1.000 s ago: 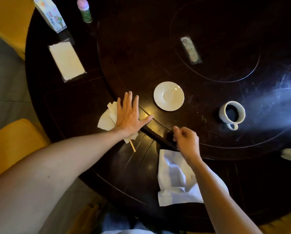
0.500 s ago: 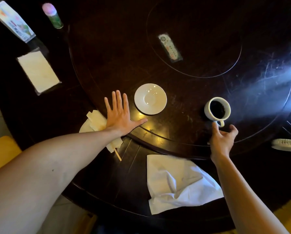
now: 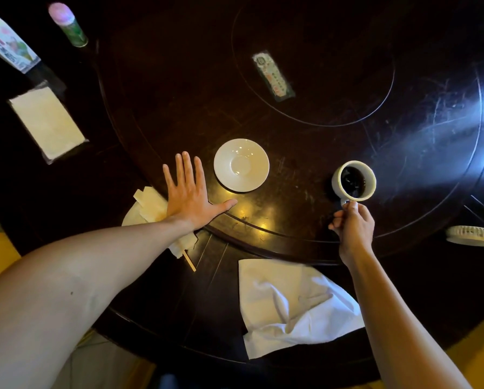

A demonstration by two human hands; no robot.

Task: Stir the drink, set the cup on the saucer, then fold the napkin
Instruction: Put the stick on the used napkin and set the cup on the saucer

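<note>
Cup [image 3: 353,179], white and filled with dark drink, stood on the dark round table [image 3: 333,113] to the right of the saucer [image 3: 241,164], well apart from it. Its handle pointed toward the near edge, and the right hand [image 3: 353,224] had closed its fingers on that handle; whether the cup's base had left the wood could not be told. The saucer sat bare, white and shallow, near the middle of the scene. Just to its left the left hand [image 3: 187,195] lay flat on the table, fingers spread wide and thumb stretched toward the saucer, holding nothing. Its wrist covered part of a crumpled paper wrapper [image 3: 148,203], and a thin wooden stick [image 3: 189,261] poked out from under the paper toward the near side. The white napkin [image 3: 294,307] lay rumpled and unfolded at the near edge, between the two forearms. On the far left were a folded cream paper in a clear sleeve [image 3: 47,122], a printed card [image 3: 6,43] and a small green bottle with a pink cap [image 3: 68,23]. A small printed packet [image 3: 273,75] lay on the far inner ring, and a white object [image 3: 472,235] showed at the right edge.
</note>
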